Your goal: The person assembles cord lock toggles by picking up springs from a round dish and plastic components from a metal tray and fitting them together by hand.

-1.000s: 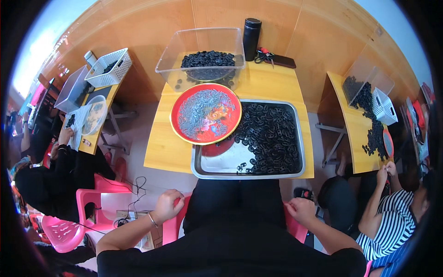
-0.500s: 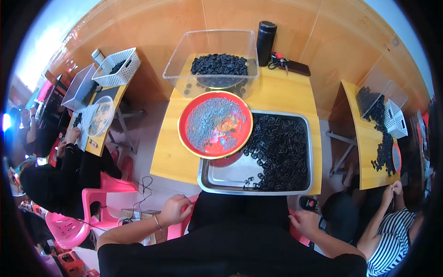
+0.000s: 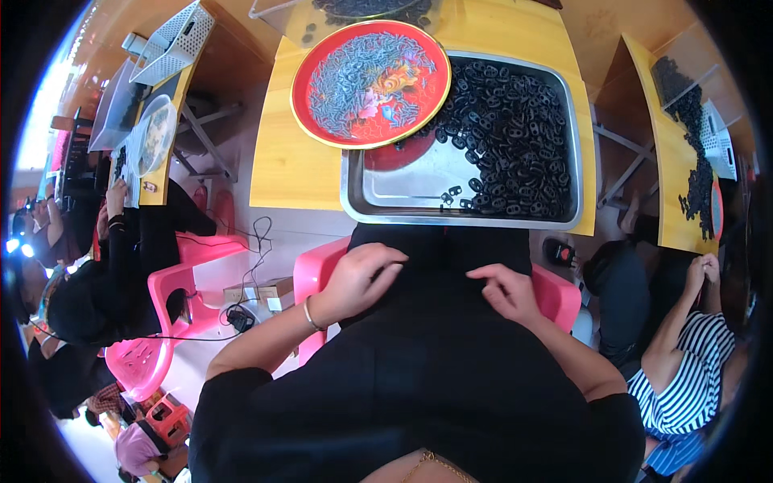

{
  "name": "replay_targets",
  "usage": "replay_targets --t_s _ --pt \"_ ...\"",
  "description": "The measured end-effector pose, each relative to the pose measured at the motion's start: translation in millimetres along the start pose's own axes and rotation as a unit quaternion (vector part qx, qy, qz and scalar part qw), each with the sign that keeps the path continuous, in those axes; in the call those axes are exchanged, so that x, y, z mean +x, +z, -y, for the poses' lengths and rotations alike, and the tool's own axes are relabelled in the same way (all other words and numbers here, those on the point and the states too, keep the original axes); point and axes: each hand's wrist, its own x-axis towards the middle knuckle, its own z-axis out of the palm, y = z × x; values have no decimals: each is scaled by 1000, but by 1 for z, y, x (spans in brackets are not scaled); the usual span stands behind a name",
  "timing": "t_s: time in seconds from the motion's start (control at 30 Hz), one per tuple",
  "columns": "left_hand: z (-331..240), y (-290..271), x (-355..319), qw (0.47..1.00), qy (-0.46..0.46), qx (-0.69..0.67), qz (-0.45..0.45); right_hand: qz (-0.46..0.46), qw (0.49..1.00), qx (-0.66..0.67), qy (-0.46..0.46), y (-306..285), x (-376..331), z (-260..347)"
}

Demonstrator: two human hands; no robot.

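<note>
Resting on the black cloth of the person's lap (image 3: 435, 322), both bare hands lie below the near edge of the yellow wooden surface (image 3: 298, 161). The left hand (image 3: 362, 278), with a thin gold bangle (image 3: 309, 314) at the wrist, has its fingers curled down onto the dark fabric; its grip is loosely together but clamped on nothing that can be made out. The right hand (image 3: 503, 290) lies just beside it, fingers bent and slightly apart, touching the cloth and likewise holding nothing visible. The two hands are near each other but not touching.

Just above the hands, on the surface, stands a rectangular shiny metal tray (image 3: 403, 189). A heap of small black ring-shaped parts (image 3: 515, 137) fills its right and upper portion, while the near left part of the tray floor is bare apart from a few loose pieces. A round red plate with a gold rim (image 3: 370, 80) overlaps the tray's upper left corner and carries many small dark grey pieces spread over a colourful painted middle. Beyond the plate, a clear plastic tub (image 3: 298, 20) shows only partly at the top edge.

Under the person is a pink plastic chair (image 3: 318, 270). To the left, another person in black sits on a second pink chair (image 3: 173, 282); to the right, a person in a striped top (image 3: 684, 378) sits at a neighbouring yellow table (image 3: 664, 145) strewn with more black parts.
</note>
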Motion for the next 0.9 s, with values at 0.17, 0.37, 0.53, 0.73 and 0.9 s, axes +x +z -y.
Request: replay_targets --t_s 0.17,0.37,0.53,0.73,0.9 --pt "-6 10 21 998 31 10 58 4 989 -87 -118 19 9 -19" --pt "-16 14 42 996 47 -45 -60 -30 982 -120 -143 19 8 -25" --pt "-33 2 67 992 101 -32 -66 -109 956 -212 -171 -2 23 -36" --pt "-33 -10 107 987 131 74 -47 -56 927 -349 -127 -6 33 -42" --pt "-33 -9 120 988 126 79 -50 -13 992 -107 -60 -24 36 17"
